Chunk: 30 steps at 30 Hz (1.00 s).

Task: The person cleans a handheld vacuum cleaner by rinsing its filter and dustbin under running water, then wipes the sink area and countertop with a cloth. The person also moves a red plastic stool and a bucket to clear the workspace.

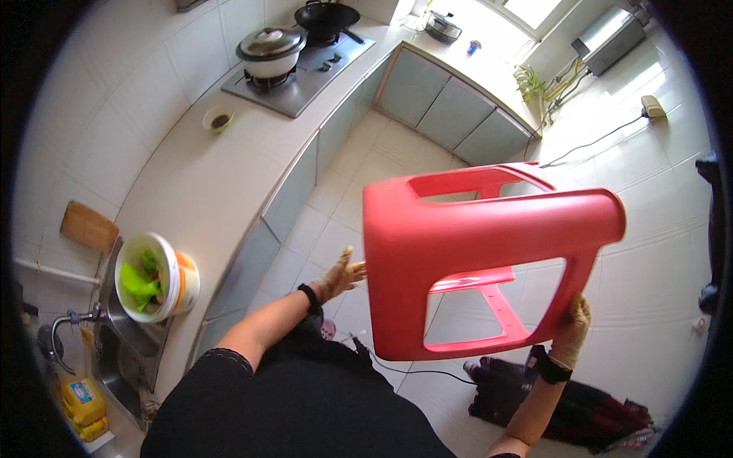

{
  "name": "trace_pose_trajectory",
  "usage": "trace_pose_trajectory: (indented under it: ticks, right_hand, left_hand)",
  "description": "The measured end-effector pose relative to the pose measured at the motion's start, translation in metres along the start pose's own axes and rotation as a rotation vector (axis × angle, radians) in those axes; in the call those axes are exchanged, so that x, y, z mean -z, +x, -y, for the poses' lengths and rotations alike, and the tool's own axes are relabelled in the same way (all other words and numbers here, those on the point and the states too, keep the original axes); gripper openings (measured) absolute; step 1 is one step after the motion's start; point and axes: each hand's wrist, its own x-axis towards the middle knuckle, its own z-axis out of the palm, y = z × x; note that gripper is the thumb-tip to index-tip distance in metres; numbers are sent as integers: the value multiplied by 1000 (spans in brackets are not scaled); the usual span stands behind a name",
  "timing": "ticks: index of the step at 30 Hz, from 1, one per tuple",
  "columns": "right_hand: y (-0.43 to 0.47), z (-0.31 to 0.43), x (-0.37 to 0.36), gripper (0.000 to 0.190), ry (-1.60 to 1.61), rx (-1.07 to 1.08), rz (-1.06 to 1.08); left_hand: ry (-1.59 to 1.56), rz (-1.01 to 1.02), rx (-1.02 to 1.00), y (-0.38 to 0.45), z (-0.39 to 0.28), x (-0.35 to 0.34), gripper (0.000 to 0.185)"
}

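Observation:
A red plastic stool is held up on its side in front of me, its seat facing left and its legs pointing right. My right hand, in a thin glove, grips the lower leg at the stool's right end. My left hand, gloved too, is beside the seat with its thumb apart. Its fingertips reach the seat's edge; whether they press on it or pass behind it cannot be told. Black bands are around both wrists.
Left runs a counter with a gas stove, pots, a small bowl, a white bucket holding green leaves and a sink. A cable and dark clothing lie low at the right.

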Motion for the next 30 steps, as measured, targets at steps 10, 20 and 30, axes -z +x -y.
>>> trace_pose_trajectory:
  ticks: [10,20,30]
  right_hand:
    - [158,-138,-55,62,-686,275,-109]
    - [396,-322,-221,69,379,-597,-223]
    - [656,-565,-358,78,453,-1252,-251]
  left_hand:
    - [-52,164,-507,171,-205,-57,59]
    - [754,-429,-378,373,-294,26,74]
    - [408,-1132,263,179,-169,130,51]
